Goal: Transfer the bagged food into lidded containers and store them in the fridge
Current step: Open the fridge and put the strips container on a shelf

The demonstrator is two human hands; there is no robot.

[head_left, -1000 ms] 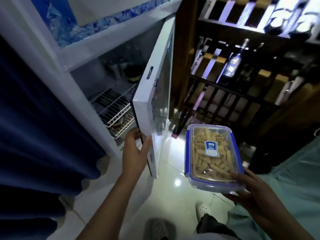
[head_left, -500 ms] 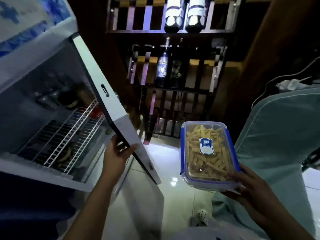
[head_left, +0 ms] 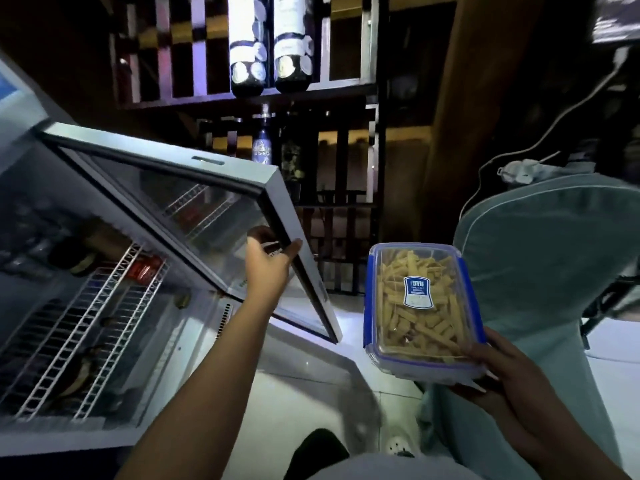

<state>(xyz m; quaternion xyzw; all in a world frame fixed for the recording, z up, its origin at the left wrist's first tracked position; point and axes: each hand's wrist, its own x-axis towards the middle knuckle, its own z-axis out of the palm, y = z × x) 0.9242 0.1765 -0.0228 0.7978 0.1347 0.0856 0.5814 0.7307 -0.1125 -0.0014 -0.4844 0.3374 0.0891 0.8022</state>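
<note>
head view: i see my left hand [head_left: 268, 263] gripping the free edge of the fridge door [head_left: 194, 188], thumb on the near face and fingers curled behind the glass, so it is clamped on the door. the door stands swung well open, its glass pane tilted across the middle of the frame. the fridge [head_left: 114, 434] sits at the left with its inside showing: white wire shelves [head_left: 93, 327], a red can [head_left: 143, 270] near the back of the upper shelf, and some dark items i cannot make out lying on the wires.

my right hand [head_left: 512, 379] holds the container [head_left: 420, 306] from underneath at its near end, thumb over the rim and fingers curled below. the container is outside the fridge, held in the air to the right of the door and apart from it. it has a clear lid with blue clips, a blue and white label [head_left: 418, 292] on top, and is packed with pale yellow sticks of food [head_left: 426, 327]. the lid looks seated on the tub.

behind the door is a dark wooden rack [head_left: 349, 91] with two bottles [head_left: 270, 46] on the upper shelf and another bottle [head_left: 262, 147] on the level below. a pale green cushion [head_left: 540, 258] fills the right side, with a white cable [head_left: 568, 112] and plug above it. the floor [head_left: 294, 396] is glossy white tile.
</note>
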